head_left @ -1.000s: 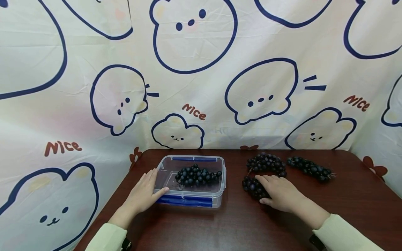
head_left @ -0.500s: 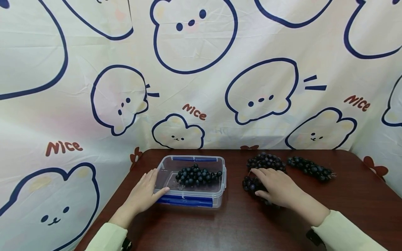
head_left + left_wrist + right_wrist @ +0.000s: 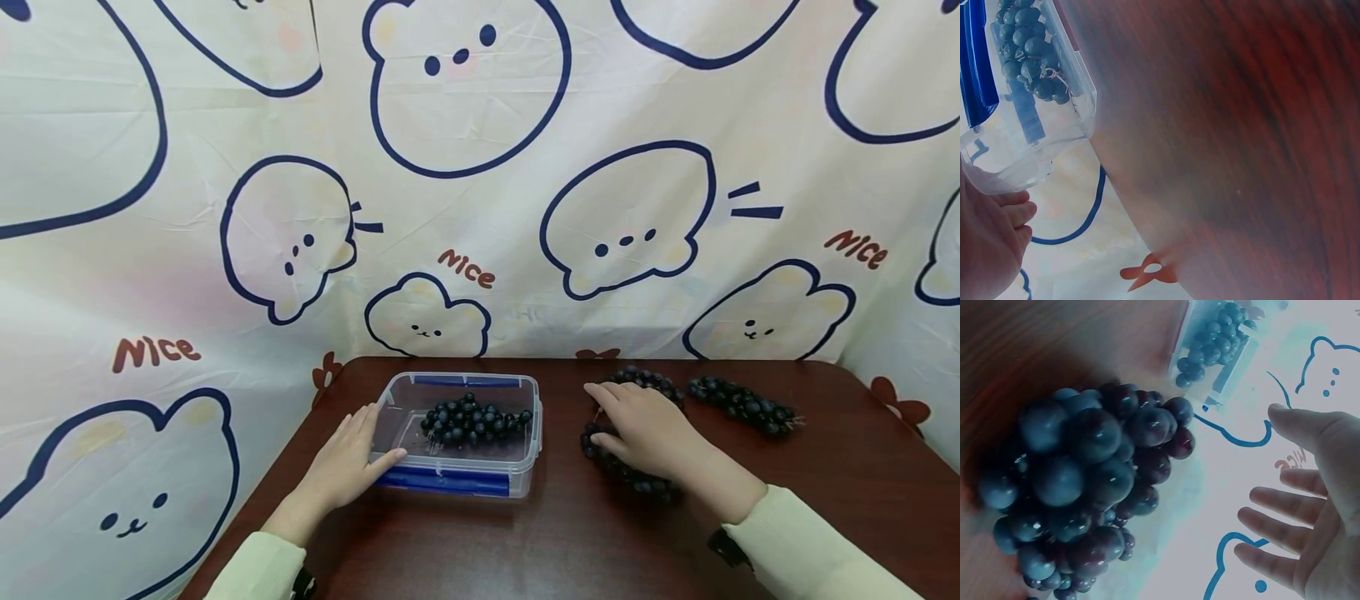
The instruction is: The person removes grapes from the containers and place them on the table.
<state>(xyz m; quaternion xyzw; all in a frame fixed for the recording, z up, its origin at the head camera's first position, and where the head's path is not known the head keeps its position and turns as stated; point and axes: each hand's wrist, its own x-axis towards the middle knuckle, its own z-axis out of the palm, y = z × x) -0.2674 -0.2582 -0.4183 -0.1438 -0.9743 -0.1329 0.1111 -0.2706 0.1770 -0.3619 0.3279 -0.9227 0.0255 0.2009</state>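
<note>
My left hand (image 3: 341, 462) rests against the left side of a clear plastic storage box (image 3: 450, 482) with blue clips, its thumb by the front rim. Inside that box lies a bunch of dark grapes (image 3: 474, 421), also seen in the left wrist view. Over another bunch of grapes (image 3: 651, 483) on the table hovers my right hand (image 3: 651, 429), hiding part of it. In the right wrist view the right fingers (image 3: 1275, 531) are spread, apart from the large near bunch (image 3: 1079, 481). A further bunch (image 3: 651, 379) lies just behind the right hand, partly covered.
One more bunch of grapes (image 3: 742, 404) lies at the back right of the brown wooden table (image 3: 525, 550). A printed cloth (image 3: 517, 208) hangs behind the table and along its sides.
My right hand has let go of the near bunch and moved away from me and slightly left, towards the bunch behind. The left hand and box stay put.
</note>
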